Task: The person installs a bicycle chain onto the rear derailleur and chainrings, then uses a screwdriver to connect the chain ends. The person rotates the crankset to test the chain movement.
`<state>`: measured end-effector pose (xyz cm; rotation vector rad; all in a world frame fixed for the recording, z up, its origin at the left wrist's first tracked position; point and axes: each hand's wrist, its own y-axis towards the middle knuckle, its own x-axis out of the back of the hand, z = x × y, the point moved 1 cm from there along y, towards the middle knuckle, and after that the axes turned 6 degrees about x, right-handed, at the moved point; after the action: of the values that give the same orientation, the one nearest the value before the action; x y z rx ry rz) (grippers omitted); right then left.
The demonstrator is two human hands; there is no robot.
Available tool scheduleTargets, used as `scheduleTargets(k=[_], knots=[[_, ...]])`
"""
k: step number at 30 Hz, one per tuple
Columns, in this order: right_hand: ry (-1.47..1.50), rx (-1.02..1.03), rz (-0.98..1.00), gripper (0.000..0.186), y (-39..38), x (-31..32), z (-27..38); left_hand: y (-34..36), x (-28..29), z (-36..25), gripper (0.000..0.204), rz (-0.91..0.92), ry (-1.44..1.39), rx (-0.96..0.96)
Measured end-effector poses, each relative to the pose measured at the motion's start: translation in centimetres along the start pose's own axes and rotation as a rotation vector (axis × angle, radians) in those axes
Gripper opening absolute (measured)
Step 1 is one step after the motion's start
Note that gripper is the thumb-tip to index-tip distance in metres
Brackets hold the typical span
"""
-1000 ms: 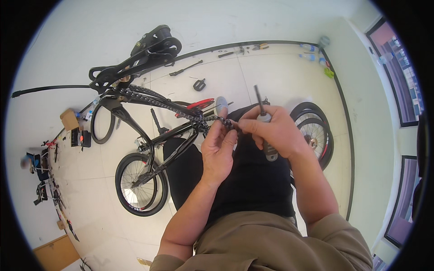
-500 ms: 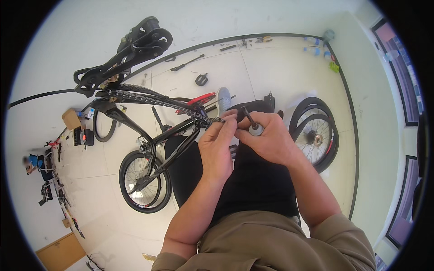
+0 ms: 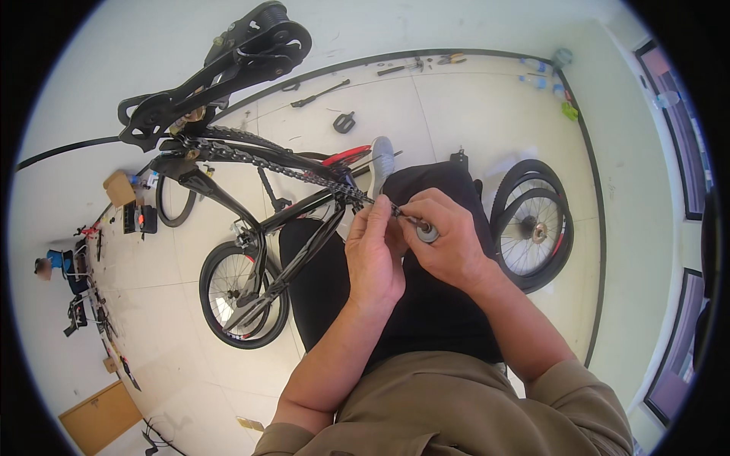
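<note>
I see both hands pinched on the bicycle chain over my lap: left hand grasping its near end between thumb and fingers, right hand clenched beside it around a small silver-tipped tool pressed to the same link. From that link the chain runs up-left to the black bike frame. A loose wheel lies right of the chain end, a front wheel below-left.
</note>
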<state>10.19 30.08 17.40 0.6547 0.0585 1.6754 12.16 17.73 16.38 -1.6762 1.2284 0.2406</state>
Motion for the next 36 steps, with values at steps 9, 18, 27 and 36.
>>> scheduleTargets(k=[9,18,27,36], knots=[[0.037,0.011,0.012,0.030,-2.4,-1.9,-0.4,0.1,4.0,-0.2,0.015,0.128,0.093,-0.080],[0.489,-0.656,-0.070,0.017,-4.7,-3.2,1.2,-1.0,6.0,0.6,0.033,0.096,0.331,-0.320],[0.902,-1.071,-0.126,0.020,-3.4,-1.0,1.1,-2.5,6.2,0.9,0.045,0.208,0.578,-0.302],[0.681,-1.028,0.068,0.023,-3.3,-0.3,0.4,-2.3,6.3,1.0,0.043,0.192,0.633,-0.252]])
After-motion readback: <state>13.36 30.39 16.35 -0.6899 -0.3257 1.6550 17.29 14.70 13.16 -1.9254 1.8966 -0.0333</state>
